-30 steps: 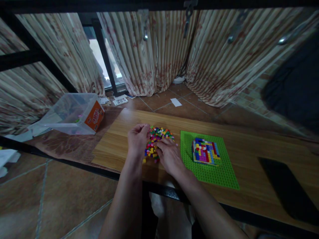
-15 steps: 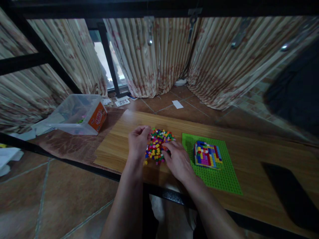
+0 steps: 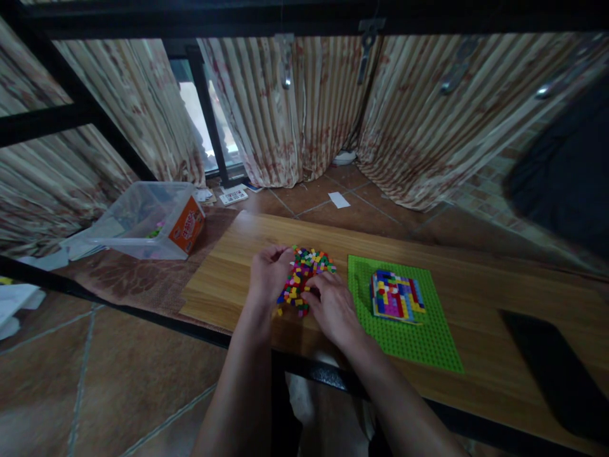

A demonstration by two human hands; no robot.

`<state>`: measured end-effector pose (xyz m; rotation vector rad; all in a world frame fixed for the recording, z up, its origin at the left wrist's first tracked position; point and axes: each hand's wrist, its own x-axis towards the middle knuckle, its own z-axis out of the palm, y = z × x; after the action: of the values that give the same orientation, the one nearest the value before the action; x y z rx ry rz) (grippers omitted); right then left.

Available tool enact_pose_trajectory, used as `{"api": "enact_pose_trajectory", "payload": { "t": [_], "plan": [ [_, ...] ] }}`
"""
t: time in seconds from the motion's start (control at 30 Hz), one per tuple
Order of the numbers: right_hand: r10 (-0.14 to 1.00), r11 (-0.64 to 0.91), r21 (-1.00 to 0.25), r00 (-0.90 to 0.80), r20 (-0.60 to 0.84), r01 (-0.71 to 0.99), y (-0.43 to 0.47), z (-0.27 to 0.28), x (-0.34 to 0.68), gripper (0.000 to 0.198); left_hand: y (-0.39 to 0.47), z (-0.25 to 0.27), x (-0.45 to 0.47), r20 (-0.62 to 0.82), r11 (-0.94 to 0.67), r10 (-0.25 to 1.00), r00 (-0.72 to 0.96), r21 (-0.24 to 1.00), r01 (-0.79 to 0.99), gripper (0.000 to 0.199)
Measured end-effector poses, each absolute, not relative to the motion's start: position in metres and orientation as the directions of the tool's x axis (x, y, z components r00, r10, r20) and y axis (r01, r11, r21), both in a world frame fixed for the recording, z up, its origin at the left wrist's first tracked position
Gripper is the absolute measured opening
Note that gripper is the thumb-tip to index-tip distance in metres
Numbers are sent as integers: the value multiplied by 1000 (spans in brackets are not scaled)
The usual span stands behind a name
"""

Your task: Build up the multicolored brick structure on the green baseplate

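A heap of small multicoloured building bricks [image 3: 297,279] lies loose on the wooden board, between my two hands. My left hand [image 3: 269,274] is at the heap's left edge, thumb and fingers pinched together; whatever is between them is too small to make out. Over the right side of the heap, my right hand [image 3: 333,303] reaches in with curled fingers and the thumb close to the fingertips, among the bricks. To its right, a block built of coloured bricks [image 3: 397,297] sits on a green studded baseplate [image 3: 432,339].
On the left stands a clear plastic box [image 3: 143,238] with an orange label and a few bricks inside. A dark flat object [image 3: 547,368] lies on the board [image 3: 223,273] at the right. Beyond are curtains [image 3: 323,108] and a white card [image 3: 339,200] on the tiles.
My left hand has shifted slightly right and down, nearer the heap. The right hand has moved a little left, its fingertips drawing closer to the thumb.
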<state>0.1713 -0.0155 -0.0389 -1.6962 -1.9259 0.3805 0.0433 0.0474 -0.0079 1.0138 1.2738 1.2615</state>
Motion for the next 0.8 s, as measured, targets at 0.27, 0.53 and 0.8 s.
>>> {"api": "enact_pose_trajectory", "payload": {
  "t": [0.27,0.53,0.8],
  "plan": [
    [959,156,-760,89,271,630,-31,-22,192,12,49,-14,45,5,3,996,-87,996,84,16],
    [898,104,-945,380,223,309,-49,-2,256,23,37,-14,80,75,-92,992,96,980,178,16],
    [868,-40,-945,479,127,323,-65,-3,312,35,9,-15,127,57,-156,932,357,954,255,18]
  ]
}}
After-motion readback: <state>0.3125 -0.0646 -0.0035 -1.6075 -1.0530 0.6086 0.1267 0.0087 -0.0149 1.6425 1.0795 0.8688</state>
